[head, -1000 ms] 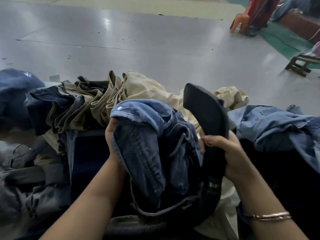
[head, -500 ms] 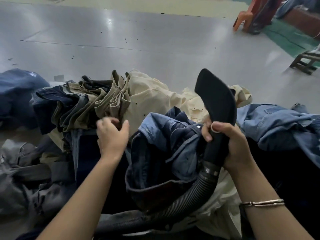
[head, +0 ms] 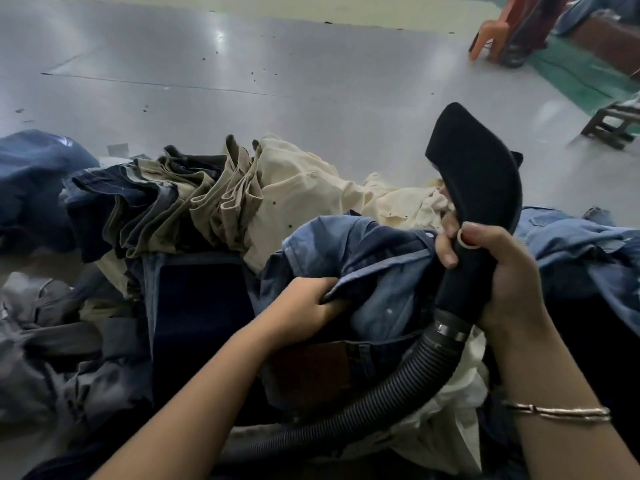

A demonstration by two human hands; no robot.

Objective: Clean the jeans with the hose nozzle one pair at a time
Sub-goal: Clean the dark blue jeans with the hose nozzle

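Both hands grip jeans [head: 381,265]; open floor [head: 242,64] beyond pile.

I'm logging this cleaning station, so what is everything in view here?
jeans: one pair, blue, centre, held by both hands
nozzle: one, black, upright at right
hose: one, dark ribbed, curving below nozzle
trousers pile: several, khaki, navy and cream, behind
table: one, grey
chair: one, orange, far right
bracelet: one, metal, right wrist
left hand: grips jeans
right hand: grips nozzle and jeans
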